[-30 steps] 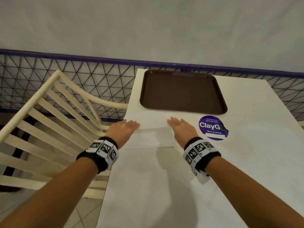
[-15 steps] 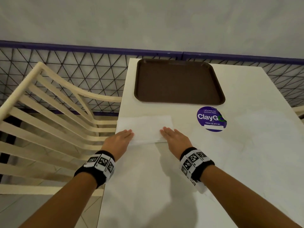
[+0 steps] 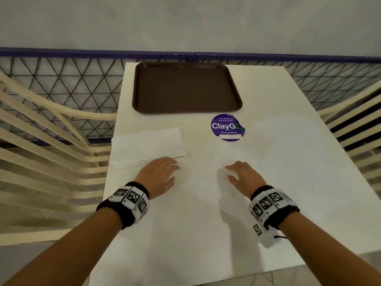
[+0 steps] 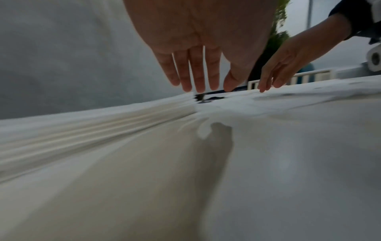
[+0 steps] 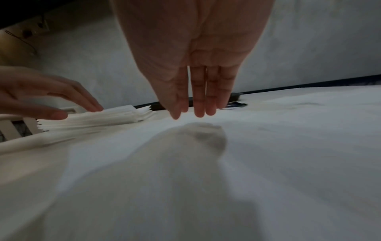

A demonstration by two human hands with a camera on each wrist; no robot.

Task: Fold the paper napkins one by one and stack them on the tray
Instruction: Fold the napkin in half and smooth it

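A stack of white paper napkins (image 3: 147, 144) lies at the table's left edge, in front of the empty brown tray (image 3: 185, 87). My left hand (image 3: 158, 174) is flat, its straight fingertips touching the stack's near right corner; the right wrist view shows those fingers (image 5: 90, 104) resting on the stack (image 5: 92, 120). My right hand (image 3: 243, 174) is spread palm-down on the table to the right, apart from the stack, holding nothing. A pale sheet with a small curled edge (image 4: 204, 130) seems to lie between the hands; its outline is hard to tell against the white table.
A round purple sticker (image 3: 226, 127) sits on the white table (image 3: 288, 172) right of the stack. Cream slatted chairs stand at the left (image 3: 41, 145) and right (image 3: 354, 129). A black mesh fence (image 3: 61, 79) runs behind the table.
Both hands drew back toward me from the stack. The right hand slid to the right, off the napkins, while the left hand shifted to the stack's near right corner.
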